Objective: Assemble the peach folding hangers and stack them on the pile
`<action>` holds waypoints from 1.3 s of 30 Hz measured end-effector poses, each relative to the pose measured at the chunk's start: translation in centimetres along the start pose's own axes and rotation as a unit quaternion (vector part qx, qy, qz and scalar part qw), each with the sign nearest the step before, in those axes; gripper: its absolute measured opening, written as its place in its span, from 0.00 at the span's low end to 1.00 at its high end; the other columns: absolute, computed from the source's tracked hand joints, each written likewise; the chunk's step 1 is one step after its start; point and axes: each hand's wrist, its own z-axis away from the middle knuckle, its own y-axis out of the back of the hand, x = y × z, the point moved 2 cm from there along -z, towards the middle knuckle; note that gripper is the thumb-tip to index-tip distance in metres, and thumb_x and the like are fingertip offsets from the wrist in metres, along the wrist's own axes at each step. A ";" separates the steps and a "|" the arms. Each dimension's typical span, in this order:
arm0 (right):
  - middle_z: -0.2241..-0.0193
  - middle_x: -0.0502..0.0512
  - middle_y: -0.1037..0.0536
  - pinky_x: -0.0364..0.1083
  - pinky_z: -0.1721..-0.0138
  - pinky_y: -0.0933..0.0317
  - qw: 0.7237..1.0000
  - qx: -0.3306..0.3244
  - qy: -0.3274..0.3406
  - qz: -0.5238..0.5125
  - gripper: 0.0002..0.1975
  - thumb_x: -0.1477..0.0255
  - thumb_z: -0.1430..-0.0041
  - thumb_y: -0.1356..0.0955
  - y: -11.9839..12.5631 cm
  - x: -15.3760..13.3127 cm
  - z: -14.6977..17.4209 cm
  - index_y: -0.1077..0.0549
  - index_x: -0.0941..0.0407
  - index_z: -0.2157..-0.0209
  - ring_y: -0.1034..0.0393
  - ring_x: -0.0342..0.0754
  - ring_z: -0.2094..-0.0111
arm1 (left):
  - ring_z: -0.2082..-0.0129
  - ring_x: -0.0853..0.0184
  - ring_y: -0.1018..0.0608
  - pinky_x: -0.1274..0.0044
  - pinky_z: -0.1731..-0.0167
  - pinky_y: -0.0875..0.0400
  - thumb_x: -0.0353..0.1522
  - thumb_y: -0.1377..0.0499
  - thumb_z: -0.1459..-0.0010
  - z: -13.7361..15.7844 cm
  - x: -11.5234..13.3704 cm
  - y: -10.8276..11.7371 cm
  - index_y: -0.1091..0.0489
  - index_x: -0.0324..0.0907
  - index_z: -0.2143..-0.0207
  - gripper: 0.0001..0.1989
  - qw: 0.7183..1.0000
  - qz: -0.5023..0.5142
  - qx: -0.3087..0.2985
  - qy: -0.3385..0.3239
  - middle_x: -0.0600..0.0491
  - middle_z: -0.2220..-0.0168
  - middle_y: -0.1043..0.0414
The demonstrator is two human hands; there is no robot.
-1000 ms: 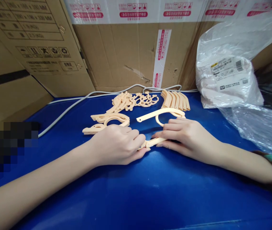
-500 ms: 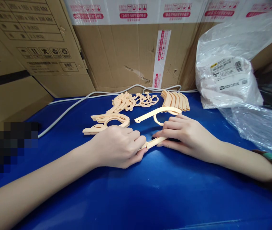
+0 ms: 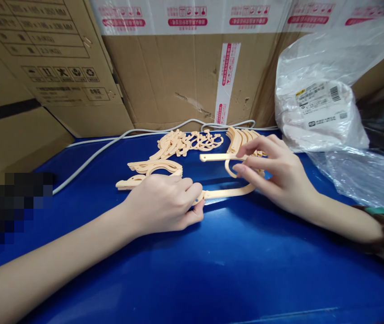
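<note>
While the left hand pinches a cream jointed strip near its joint, thumb below and curled fingers above, the strip's long arm runs right over the blue tabletop and bends up toward the right hand. Left grip: narrow, closed on the strip. Right hand: index finger and thumb visibly apart, fingertips by a second cream strip; cannot tell whether any finger grips it, as the hand hides its far end. That second strip lies roughly level beyond the jointed one, hole near its left tip; a thin curved piece shows just beneath.

Just beyond the left hand: a stack of folded cream pieces. Farther back, a loose heap of cream parts, hook shapes at its right side. Right of these, curved cream arms in a row, partly behind the right hand. Rear edge: pale cable, cardboard box; white plastic bag at right.
</note>
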 end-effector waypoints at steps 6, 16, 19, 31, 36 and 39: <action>0.60 0.55 0.25 0.51 0.54 0.40 0.996 -0.020 -0.064 -0.056 0.15 0.67 0.34 0.36 -0.7 1.8 0.0 0.23 0.54 0.73 0.30 0.50 0.58 | 0.82 0.70 0.28 0.75 0.83 0.49 0.31 0.47 0.43 0.1 0.0 0.0 0.38 0.42 0.80 0.12 1.000 0.003 0.003 0.015 0.58 0.83 0.33; 0.63 0.55 0.24 0.50 0.57 0.44 0.991 -0.129 -0.025 -0.030 0.14 0.67 0.33 0.38 -1.0 0.9 -0.1 0.22 0.54 0.68 0.32 0.49 0.59 | 0.83 0.70 0.31 0.75 0.82 0.43 0.32 0.49 0.44 0.0 0.0 -0.1 0.38 0.42 0.80 0.12 0.997 0.068 -0.017 -0.038 0.57 0.83 0.35; 0.63 0.54 0.23 0.51 0.56 0.47 0.990 -0.135 -0.032 -0.015 0.14 0.67 0.33 0.38 -1.1 0.9 0.0 0.22 0.53 0.67 0.32 0.50 0.59 | 0.82 0.69 0.33 0.75 0.81 0.41 0.31 0.49 0.46 0.1 0.2 -0.2 0.38 0.43 0.79 0.09 0.990 0.122 -0.019 -0.062 0.57 0.82 0.38; 0.66 0.54 0.23 0.51 0.58 0.48 0.988 -0.145 -0.058 0.012 0.14 0.66 0.33 0.38 -1.6 1.7 0.3 0.22 0.53 0.62 0.32 0.51 0.61 | 0.78 0.65 0.42 0.72 0.75 0.39 0.26 0.48 0.54 -0.6 0.9 0.9 0.40 0.43 0.76 0.04 0.958 0.235 -0.043 -0.159 0.53 0.77 0.39; 0.65 0.56 0.22 0.51 0.58 0.47 0.986 -0.146 -0.070 0.026 0.14 0.66 0.33 0.38 -1.7 1.9 0.4 0.22 0.52 0.57 0.30 0.52 0.60 | 0.68 0.60 0.32 0.68 0.65 0.33 0.27 0.49 0.48 -0.4 0.6 0.6 0.38 0.42 0.71 0.03 0.963 0.221 -0.061 -0.144 0.48 0.68 0.30; 0.64 0.56 0.21 0.51 0.57 0.47 0.986 -0.146 -0.074 0.035 0.13 0.68 0.34 0.38 -1.8 1.9 0.4 0.22 0.52 0.55 0.30 0.52 0.60 | 0.60 0.57 0.28 0.65 0.55 0.33 0.26 0.50 0.44 -0.2 0.6 0.3 0.35 0.39 0.68 0.06 0.964 0.221 -0.048 -0.142 0.46 0.64 0.28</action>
